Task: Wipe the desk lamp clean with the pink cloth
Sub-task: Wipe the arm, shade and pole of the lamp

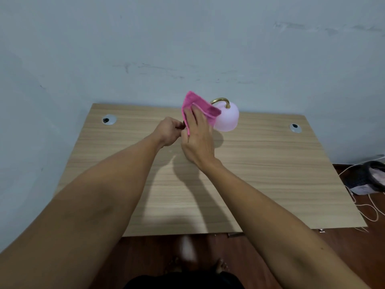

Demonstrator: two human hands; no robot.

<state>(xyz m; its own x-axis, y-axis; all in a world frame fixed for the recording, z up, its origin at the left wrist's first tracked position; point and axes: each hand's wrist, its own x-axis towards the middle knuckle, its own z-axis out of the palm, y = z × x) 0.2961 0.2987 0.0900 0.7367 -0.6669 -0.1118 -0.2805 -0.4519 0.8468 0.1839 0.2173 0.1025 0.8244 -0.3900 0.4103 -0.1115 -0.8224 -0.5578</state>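
The desk lamp (pixel 228 118) stands near the back middle of the wooden desk (pixel 270 174); its pale pink dome shade hangs from a curved brass neck (pixel 220 100). My right hand (pixel 198 138) holds the pink cloth (pixel 194 105) pressed upright against the lamp's left side, fingers spread over the cloth. My left hand (pixel 168 131) is closed just left of it, fingers curled around something thin and dark, probably the lamp's stem. The lamp's base and stem are hidden behind my hands and the cloth.
Two round cable grommets sit in the desk's back corners, left (pixel 109 119) and right (pixel 295 127). A grey wall rises right behind the desk. On the floor at right lie a dark bundle (pixel 368 176) and white cords (pixel 366 207). My feet show below the front edge.
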